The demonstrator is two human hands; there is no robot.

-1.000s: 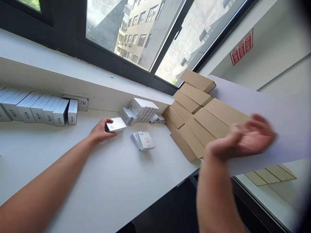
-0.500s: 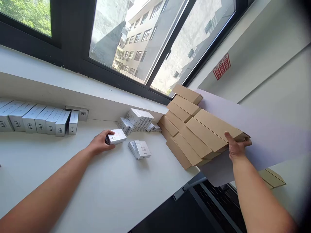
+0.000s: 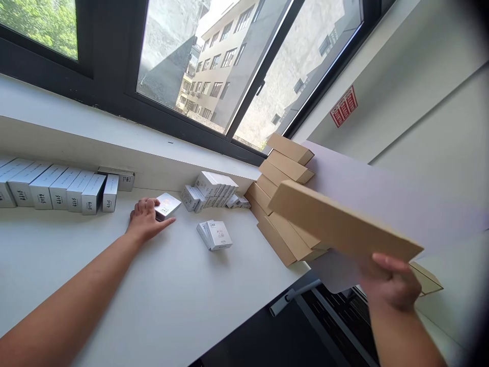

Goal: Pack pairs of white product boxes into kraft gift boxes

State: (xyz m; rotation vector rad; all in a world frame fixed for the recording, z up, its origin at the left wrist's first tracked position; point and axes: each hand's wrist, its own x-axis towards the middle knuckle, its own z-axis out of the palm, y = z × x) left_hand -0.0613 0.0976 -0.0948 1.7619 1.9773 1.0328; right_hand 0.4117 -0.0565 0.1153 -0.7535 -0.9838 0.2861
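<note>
right hand (image 3: 395, 285) grips a long brown box (image 3: 340, 219) by its near end; its long axis runs leftward, toward stacked cartons (image 3: 278, 240); left hand (image 3: 147, 221) curls loosely around a white box (image 3: 168, 204) on the table (image 3: 183, 300).

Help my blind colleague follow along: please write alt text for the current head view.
The right hand holds a long brown cardboard box near similar stacked boxes, while the left hand holds a small white printed box over a white table.

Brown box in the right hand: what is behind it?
Behind the held box, stacked brown boxes show above its left end and below it, with a pale panel beside them. What its middle covers cannot be seen.
</note>
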